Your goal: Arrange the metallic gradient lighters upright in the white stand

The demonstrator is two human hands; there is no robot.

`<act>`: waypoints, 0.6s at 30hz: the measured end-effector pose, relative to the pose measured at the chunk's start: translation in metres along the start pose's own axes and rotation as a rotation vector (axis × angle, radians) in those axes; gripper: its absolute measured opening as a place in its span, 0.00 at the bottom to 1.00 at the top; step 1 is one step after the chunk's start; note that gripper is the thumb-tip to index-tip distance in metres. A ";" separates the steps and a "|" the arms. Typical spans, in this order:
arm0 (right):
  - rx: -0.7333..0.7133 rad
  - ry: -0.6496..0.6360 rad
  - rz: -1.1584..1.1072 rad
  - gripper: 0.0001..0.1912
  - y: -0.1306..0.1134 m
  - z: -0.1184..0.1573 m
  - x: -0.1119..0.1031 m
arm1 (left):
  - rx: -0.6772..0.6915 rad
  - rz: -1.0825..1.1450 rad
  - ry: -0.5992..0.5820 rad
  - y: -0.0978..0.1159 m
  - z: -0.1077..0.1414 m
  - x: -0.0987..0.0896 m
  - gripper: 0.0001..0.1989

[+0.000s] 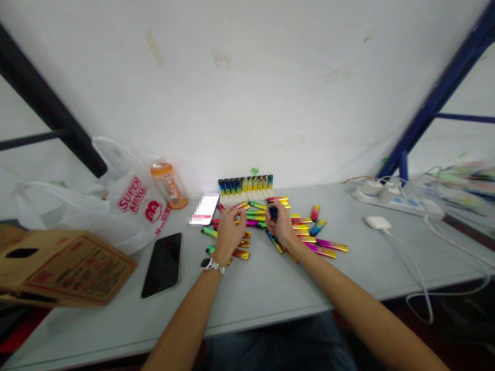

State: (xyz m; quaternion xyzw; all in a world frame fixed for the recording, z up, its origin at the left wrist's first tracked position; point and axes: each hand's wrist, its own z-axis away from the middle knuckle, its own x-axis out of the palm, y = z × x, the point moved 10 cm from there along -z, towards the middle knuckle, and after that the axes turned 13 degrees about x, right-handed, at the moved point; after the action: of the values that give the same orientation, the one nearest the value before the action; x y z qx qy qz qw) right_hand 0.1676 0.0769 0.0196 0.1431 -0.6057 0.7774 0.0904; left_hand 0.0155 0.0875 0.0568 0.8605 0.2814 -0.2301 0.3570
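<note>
My right hand is closed around a dark blue lighter-like case, whose end faces up between thumb and fingers. To its left, my left hand hovers over the pile with its fingers curled in; whether anything is in them is hidden. Around and under both hands lie several slim, shiny lighter-like cases, among them a magenta-and-gold one, a blue-and-yellow one and a red-and-gold one. Behind them, a row of blue-and-yellow cases stands upright in a white ribbed tray.
Left of the pile are a lit phone, a dark phone, an orange bottle, a white plastic bag and a cardboard box. On the right lie a white charger, cables and a power strip. A wall closes the back.
</note>
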 end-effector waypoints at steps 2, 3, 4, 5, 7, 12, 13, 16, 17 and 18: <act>-0.004 -0.005 -0.053 0.32 -0.002 0.000 -0.001 | 0.010 -0.004 -0.004 0.000 0.000 0.000 0.15; 0.003 -0.016 -0.073 0.33 -0.002 0.000 0.000 | 0.015 -0.007 -0.002 0.000 0.000 0.000 0.15; 0.010 -0.022 -0.085 0.33 -0.002 0.000 -0.001 | 0.018 -0.008 0.000 0.000 0.000 0.000 0.15; 0.013 -0.019 -0.090 0.32 -0.002 -0.001 -0.002 | 0.019 -0.010 0.003 0.000 0.000 0.000 0.15; 0.018 0.010 -0.072 0.30 -0.002 -0.001 -0.004 | 0.016 -0.011 0.005 0.000 0.000 -0.001 0.15; -0.040 0.133 0.108 0.22 -0.008 0.000 -0.012 | 0.004 -0.011 -0.011 0.000 0.000 0.001 0.16; -0.076 0.151 0.154 0.21 -0.011 0.001 -0.012 | 0.000 -0.014 -0.016 -0.001 0.000 0.001 0.16; -0.165 0.183 0.258 0.22 -0.017 0.004 -0.013 | -0.015 -0.026 -0.019 -0.002 0.001 0.001 0.16; -0.180 0.189 0.278 0.22 -0.017 0.004 -0.014 | -0.019 -0.031 -0.015 -0.003 0.001 0.000 0.16; -0.193 0.194 0.294 0.23 -0.017 0.005 -0.014 | -0.021 -0.034 -0.011 -0.003 0.001 0.000 0.16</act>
State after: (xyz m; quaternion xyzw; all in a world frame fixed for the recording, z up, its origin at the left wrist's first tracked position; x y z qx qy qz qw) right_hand 0.1868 0.0773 0.0315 -0.0317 -0.6801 0.7309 0.0473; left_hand 0.0131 0.0884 0.0545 0.8506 0.2964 -0.2376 0.3635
